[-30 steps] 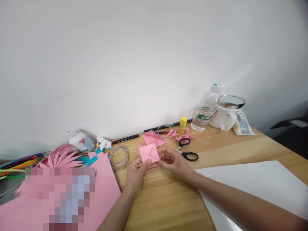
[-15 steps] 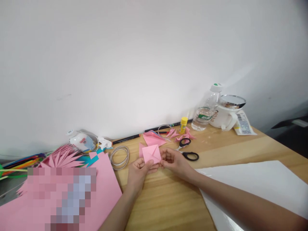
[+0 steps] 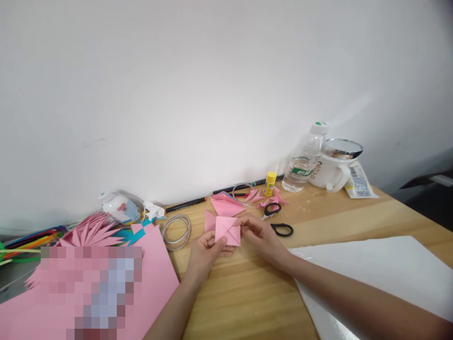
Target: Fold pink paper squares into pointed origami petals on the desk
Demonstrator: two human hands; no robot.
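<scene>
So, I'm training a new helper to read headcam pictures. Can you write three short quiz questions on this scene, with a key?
1. True or false: in the view, the bottle stands to the left of the mug.
2. What does the left hand hold?
A) a pen
B) a pink square
C) a glue stick
3. Fill in the colour: the scissors have ____ handles.

Key:
1. True.
2. B; its thumb lies over the square's lower part.
3. Black.
</scene>
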